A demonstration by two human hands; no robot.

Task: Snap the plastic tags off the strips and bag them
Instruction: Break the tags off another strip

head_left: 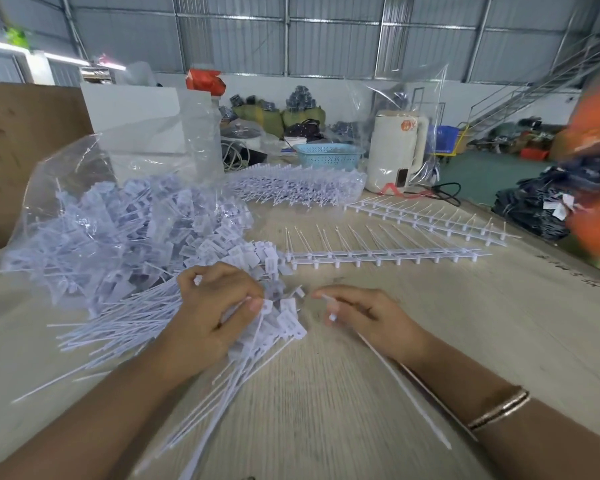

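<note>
My left hand (215, 306) grips a bunch of white plastic tags (288, 322) by their heads, their long tails fanning toward me. My right hand (357, 313) pinches a thin white strip (406, 386) that runs back along my forearm. A large heap of loose tags (125, 237) spills out of a clear plastic bag (146, 154) at the left. Bare comb-like strips (385, 254) lie on the table beyond my hands, with more (426, 216) further right. A stack of full tag strips (298, 183) sits at the back centre.
The wooden table (326, 410) carries a cream kettle (397, 150), a blue basket (328, 155) and a white box (132, 112) at the back. Its right edge drops to a green floor with dark bundles (534, 202). A blurred orange shape (596, 161) stands at the far right.
</note>
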